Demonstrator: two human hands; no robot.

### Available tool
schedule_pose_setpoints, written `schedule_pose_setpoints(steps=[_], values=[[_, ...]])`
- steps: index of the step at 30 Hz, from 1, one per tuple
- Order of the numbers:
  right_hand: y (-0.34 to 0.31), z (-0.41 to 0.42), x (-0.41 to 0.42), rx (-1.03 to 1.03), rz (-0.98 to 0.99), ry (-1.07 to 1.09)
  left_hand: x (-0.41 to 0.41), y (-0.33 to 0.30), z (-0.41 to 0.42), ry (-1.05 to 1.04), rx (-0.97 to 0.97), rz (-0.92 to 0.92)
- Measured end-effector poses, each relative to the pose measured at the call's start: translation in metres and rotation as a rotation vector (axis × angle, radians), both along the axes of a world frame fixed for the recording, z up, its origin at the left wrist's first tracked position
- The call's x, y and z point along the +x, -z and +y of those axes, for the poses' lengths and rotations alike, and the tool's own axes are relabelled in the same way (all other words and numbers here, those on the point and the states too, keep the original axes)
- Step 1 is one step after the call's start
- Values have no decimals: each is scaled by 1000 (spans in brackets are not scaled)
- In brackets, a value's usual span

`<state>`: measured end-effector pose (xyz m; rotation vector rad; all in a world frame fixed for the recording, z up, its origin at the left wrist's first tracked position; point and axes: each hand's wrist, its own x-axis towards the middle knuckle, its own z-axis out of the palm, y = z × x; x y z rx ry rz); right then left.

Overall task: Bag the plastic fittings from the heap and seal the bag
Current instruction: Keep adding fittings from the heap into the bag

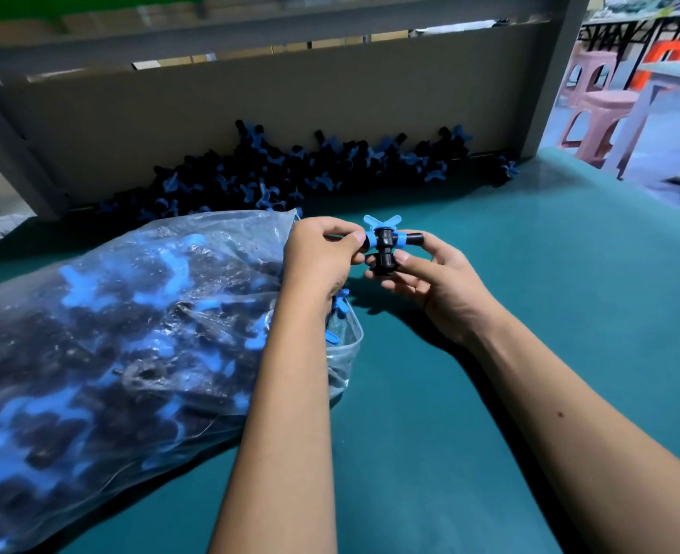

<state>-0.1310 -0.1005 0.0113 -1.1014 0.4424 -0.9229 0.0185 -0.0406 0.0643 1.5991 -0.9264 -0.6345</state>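
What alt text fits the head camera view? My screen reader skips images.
Both hands hold one black and blue plastic fitting over a green table: the left hand pinches one end, the right hand supports it. A clear bag full of fittings lies left, and the heap sits behind.

Desk [490, 393] is a flat teal green, no pattern at all. The fitting [386, 245] held above it is black with bright blue wings. Heap [290, 169] at the back of the desk is the same mix, black bodies with blue bits poking out. Bag [110, 333] on the desk's left is clear plastic, so it reads as blotchy black and blue. Beige board [210, 113] behind the heap, pink stools [606, 105] off past the desk's right end.
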Motion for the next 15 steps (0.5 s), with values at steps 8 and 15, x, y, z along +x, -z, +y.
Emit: schedule_pose_setpoints(steps=[8, 15], values=[[0, 4, 6, -41, 68, 115, 1, -5, 3, 48, -49, 205], [3, -3, 2, 44, 0, 249, 2, -5, 4, -30, -78, 163]])
